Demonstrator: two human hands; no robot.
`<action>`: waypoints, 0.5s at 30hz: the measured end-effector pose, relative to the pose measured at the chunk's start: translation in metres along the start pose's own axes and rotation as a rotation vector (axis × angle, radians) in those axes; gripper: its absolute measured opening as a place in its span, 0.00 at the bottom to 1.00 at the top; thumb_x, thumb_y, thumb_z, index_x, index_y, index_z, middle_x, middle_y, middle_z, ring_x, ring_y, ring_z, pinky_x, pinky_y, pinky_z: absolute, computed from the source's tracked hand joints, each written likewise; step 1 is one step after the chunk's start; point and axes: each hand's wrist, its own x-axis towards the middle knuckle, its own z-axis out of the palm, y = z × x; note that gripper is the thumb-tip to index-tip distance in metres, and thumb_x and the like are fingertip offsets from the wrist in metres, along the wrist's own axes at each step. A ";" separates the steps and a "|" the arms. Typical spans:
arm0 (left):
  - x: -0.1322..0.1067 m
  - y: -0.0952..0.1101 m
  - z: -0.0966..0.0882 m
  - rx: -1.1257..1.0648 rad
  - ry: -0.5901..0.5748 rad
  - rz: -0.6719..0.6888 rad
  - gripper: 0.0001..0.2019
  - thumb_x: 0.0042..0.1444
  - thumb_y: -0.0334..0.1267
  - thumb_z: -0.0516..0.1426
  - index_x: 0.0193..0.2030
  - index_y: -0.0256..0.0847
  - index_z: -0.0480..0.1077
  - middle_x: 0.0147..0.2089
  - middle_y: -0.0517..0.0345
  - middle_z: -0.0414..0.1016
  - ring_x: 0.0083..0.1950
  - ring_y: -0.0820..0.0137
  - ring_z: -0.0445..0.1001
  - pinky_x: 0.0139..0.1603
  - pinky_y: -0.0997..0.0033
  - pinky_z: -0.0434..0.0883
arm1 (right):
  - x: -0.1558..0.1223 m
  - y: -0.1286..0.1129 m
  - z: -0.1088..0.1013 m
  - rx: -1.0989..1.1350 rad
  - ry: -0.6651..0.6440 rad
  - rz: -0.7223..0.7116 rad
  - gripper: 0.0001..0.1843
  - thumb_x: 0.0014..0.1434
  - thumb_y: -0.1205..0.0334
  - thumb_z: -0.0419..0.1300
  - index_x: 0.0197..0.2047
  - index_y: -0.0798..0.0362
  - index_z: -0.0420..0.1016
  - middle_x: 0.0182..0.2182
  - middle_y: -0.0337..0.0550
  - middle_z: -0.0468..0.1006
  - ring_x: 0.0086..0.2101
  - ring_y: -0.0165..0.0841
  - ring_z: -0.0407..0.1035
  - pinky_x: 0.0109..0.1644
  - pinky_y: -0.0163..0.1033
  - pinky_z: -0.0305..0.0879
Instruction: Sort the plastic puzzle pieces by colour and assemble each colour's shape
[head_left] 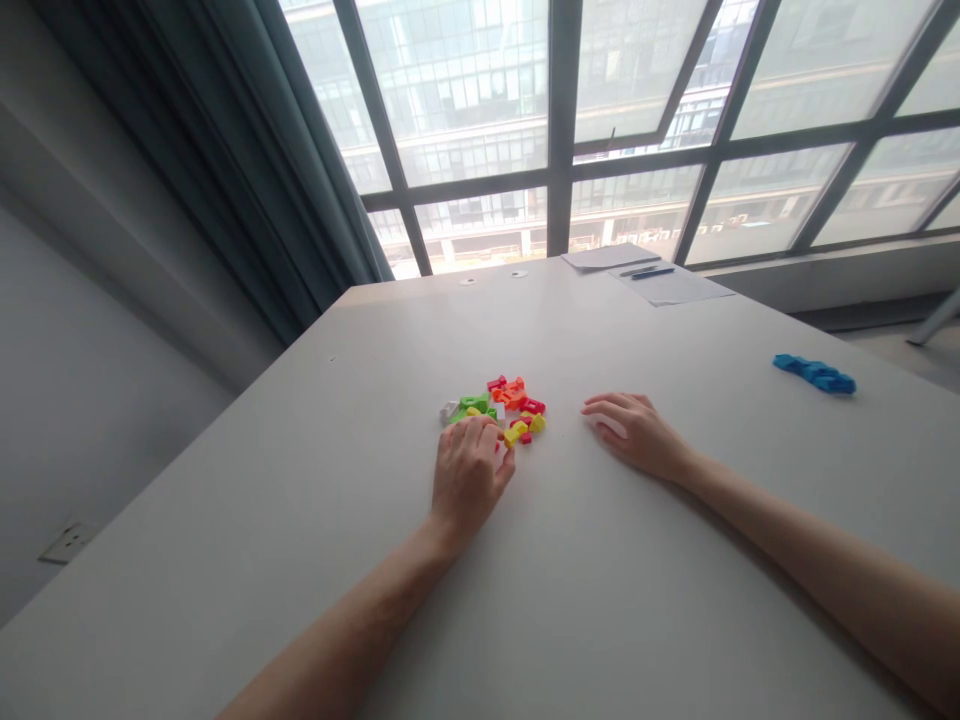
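A small heap of coloured plastic pieces (501, 404), green, orange, red, yellow and white, lies near the middle of the white table (315, 420). My left hand (469, 478) rests at the near edge of the heap with its fingers curled and pinched at a yellow piece (514, 433). Whether the piece is lifted I cannot make out. My right hand (634, 432) lies flat on the table to the right of the heap, fingers stretched out and holding nothing.
A blue plastic piece (815, 373) lies at the table's right side. Paper sheets (660, 280) and a pen (651, 271) sit at the far edge by the window. A curtain (247, 180) hangs at the left; a wall socket (66, 541) is low on the left.
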 end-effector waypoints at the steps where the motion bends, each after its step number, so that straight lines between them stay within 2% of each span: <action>1: 0.000 0.001 -0.001 -0.022 0.013 0.033 0.03 0.59 0.34 0.56 0.39 0.39 0.67 0.46 0.51 0.73 0.51 0.59 0.69 0.55 0.54 0.66 | 0.000 -0.005 -0.001 0.021 0.004 -0.009 0.11 0.63 0.63 0.53 0.46 0.47 0.74 0.47 0.46 0.78 0.48 0.38 0.72 0.55 0.50 0.59; 9: -0.001 0.013 -0.005 -0.065 0.089 0.338 0.06 0.59 0.31 0.56 0.44 0.39 0.67 0.49 0.50 0.74 0.54 0.60 0.70 0.57 0.54 0.66 | -0.002 -0.054 -0.007 0.294 -0.076 0.014 0.14 0.66 0.52 0.52 0.48 0.46 0.73 0.48 0.45 0.78 0.50 0.39 0.68 0.57 0.50 0.58; 15: -0.001 0.015 -0.006 -0.042 0.105 0.424 0.06 0.59 0.32 0.56 0.44 0.38 0.67 0.49 0.50 0.74 0.54 0.60 0.70 0.59 0.54 0.66 | -0.003 -0.060 -0.001 0.417 -0.169 0.003 0.15 0.66 0.50 0.51 0.42 0.48 0.75 0.39 0.44 0.80 0.42 0.37 0.70 0.52 0.48 0.60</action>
